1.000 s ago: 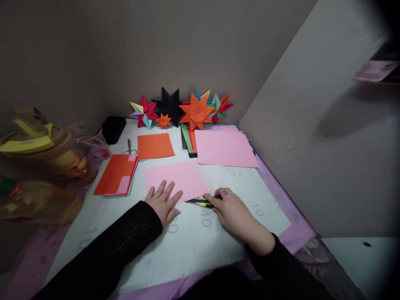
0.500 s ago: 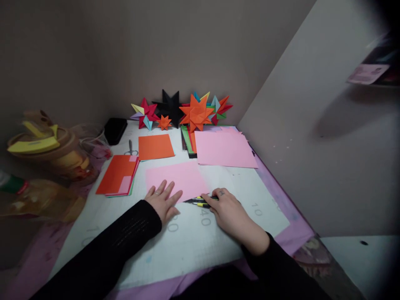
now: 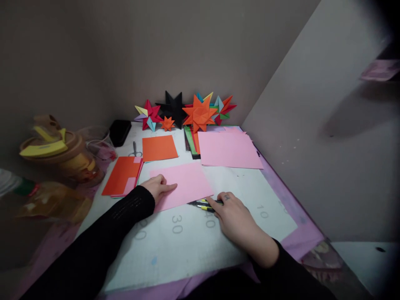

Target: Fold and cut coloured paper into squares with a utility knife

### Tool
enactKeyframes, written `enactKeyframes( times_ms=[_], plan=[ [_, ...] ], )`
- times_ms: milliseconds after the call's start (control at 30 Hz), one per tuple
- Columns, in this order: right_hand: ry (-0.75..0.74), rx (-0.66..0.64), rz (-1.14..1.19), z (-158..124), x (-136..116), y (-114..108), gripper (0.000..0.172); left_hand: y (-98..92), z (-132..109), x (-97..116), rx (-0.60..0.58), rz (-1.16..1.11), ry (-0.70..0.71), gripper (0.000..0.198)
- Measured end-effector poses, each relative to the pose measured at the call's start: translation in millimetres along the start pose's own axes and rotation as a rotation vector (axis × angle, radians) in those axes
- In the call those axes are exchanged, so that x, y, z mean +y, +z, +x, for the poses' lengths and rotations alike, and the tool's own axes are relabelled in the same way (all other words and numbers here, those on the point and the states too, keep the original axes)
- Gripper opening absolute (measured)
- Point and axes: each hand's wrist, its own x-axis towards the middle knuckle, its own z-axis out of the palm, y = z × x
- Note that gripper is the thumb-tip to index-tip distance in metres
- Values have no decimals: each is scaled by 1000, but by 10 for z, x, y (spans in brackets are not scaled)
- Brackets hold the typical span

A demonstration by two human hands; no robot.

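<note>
My left hand (image 3: pixel 156 187) lies on the left part of a pink paper sheet (image 3: pixel 190 179). One finger stretches to the right across it, and the other fingers are curled or partly hidden. Close to the sheet's front right corner, my right hand (image 3: pixel 233 212) is closed over slim black-and-yellow tools that look like utility knives (image 3: pixel 201 204). Their pointed ends face left, and the handles are partly covered by the fingers. The sheet lies flat on a white mat (image 3: pixel 193 250) printed with numbers.
An orange stack of paper (image 3: pixel 120 177) and another orange sheet (image 3: pixel 159 148) lie left, near small scissors (image 3: pixel 135 150). Larger pink sheets (image 3: pixel 231 150) are at back right. Folded paper stars (image 3: pixel 200 114) stand along the wall. A cup (image 3: pixel 62 154) and bottle (image 3: pixel 53 202) stand far left.
My left hand has slid left and up along the pink sheet, from spread fingers to one finger stretched out. My right hand stays on the black-and-yellow tools. The view has shifted slightly.
</note>
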Motion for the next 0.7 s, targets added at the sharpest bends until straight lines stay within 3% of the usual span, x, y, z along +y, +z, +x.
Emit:
enactKeyframes(
  times_ms=[700],
  plan=[
    [-39, 9, -5, 63, -120, 62, 50, 43, -21, 35, 6, -14, -38, 39]
  ],
)
